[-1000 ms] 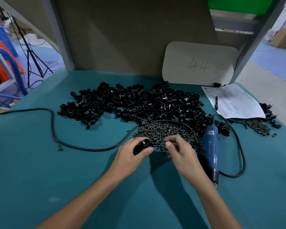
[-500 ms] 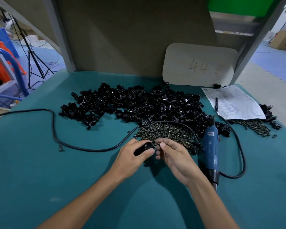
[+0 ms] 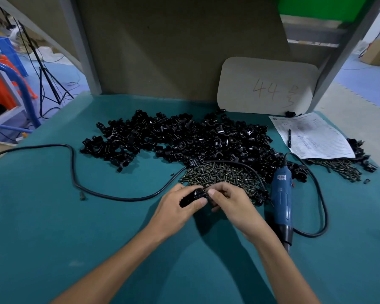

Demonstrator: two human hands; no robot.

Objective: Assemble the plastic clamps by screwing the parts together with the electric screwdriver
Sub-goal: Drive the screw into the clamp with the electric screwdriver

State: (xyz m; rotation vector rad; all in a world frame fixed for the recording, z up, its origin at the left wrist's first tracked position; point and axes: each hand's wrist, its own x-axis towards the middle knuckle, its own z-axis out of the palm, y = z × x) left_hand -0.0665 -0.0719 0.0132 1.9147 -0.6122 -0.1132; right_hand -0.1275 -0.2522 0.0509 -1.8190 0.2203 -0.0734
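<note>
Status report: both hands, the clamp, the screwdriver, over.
Left hand grips clamp part. Right hand pinches something small against it, likely a screw. Electric screwdriver lies idle beside right hand.

Teal table (image 3: pixel 53 216) under clamp parts (image 3: pixel 180 139), screws (image 3: pixel 224 174), screwdriver (image 3: pixel 281 198)

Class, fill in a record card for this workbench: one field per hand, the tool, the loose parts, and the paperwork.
Left hand: grips a black clamp
Right hand: pinches what looks like a screw at the clamp's end
Electric screwdriver: lying unheld, right of the hands
Screw pile: just behind the hands
Clamp parts: black heap behind the screws
Paperwork: sheet with pen, far right
</note>
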